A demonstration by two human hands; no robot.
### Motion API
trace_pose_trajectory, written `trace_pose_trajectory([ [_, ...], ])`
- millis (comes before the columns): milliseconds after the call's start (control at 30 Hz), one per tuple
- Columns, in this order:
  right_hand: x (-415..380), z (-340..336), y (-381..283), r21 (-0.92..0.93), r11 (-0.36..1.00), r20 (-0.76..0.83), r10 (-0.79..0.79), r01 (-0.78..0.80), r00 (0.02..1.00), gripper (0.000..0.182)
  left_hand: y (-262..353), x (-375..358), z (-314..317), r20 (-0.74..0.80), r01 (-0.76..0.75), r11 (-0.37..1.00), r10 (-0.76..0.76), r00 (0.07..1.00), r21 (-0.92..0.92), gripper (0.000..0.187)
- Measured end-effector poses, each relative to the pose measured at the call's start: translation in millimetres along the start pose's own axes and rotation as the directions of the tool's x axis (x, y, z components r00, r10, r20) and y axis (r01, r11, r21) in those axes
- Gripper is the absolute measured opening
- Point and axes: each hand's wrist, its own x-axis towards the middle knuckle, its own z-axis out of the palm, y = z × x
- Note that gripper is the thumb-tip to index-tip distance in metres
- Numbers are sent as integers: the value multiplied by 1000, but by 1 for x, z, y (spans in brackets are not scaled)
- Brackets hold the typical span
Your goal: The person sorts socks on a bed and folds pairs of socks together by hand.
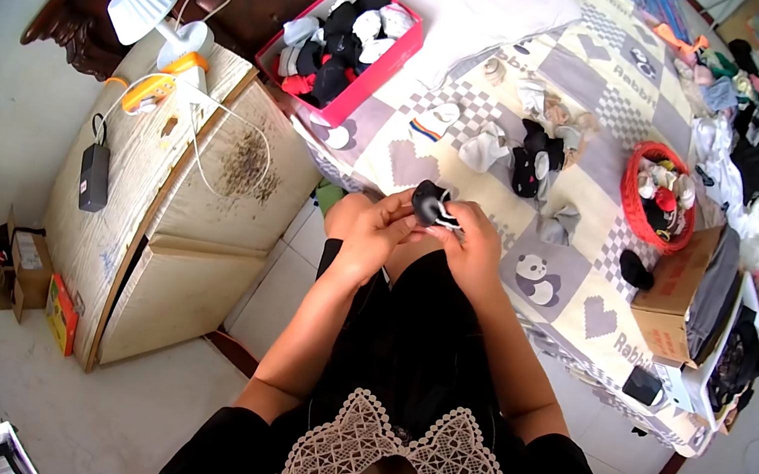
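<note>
Head view: I watch from a distance as the left hand and the right hand together pinch a small black-and-white bundle above the person's lap, near the edge of the bed. On the panda-patterned bedspread beyond, I see loose pale and dark pieces, among them a white sock with rainbow-coloured bands. A filled pink-red box sits beside the pillow; to the right, a filled red basket stands by a cardboard box. A white lamp tops the cabinet at left.
</note>
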Motion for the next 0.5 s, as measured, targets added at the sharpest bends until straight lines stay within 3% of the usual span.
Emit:
trace_pose_trajectory([
  [33, -2, -1, 4, -1, 1000, -2, -1, 1, 1000, 31, 1, -1, -4, -12, 29, 999, -28, 1000, 44, 36],
  [67, -4, -2, 8, 302, 944, 74, 116, -133, 991, 31, -1, -1, -8, -10, 28, 999, -28, 1000, 45, 36],
  [100, -3, -4, 5, 563, 782, 179, 201, -268, 963, 31, -5, 1, -12, -36, -15, 996, 19, 999, 91, 40],
  [133, -2, -7, 2, 563, 782, 176, 201, -266, 964, 31, -9, 2, -16, -59, -58, 989, 66, 996, 137, 44],
  [167, -2, -13, -1, 676, 667, 254, 187, -313, 949, 33, -13, 4, -19, -58, -143, 941, 168, 984, 307, 48],
  [200, -1, -16, -5, 764, 534, 327, 160, -361, 931, 34, -8, 2, -19, -53, -144, 941, 168, 984, 307, 48],
  [267, -9, -7, 7, 799, 502, 298, 150, -332, 943, 36, 1, -1, -19, 224, -41, 995, 20, 974, 90, 53],
  [300, -10, -7, 8, 809, 444, 361, 142, -385, 922, 36, -3, -4, -16, 238, 83, 996, -77, 968, -18, 52],
  [333, -11, -8, 9, 813, 384, 421, 130, -437, 898, 36, -5, -5, -17, 242, 85, 996, -78, 967, -16, 52],
  [400, -11, -11, 8, 801, 415, 418, 127, -431, 900, 34, -8, -6, -17, 291, 201, 960, -139, 946, -195, 48],
  [500, -10, -21, 3, 752, 457, 475, 124, -475, 871, 34, -9, -6, -13, 313, 255, 928, -166, 935, -271, 40],
])
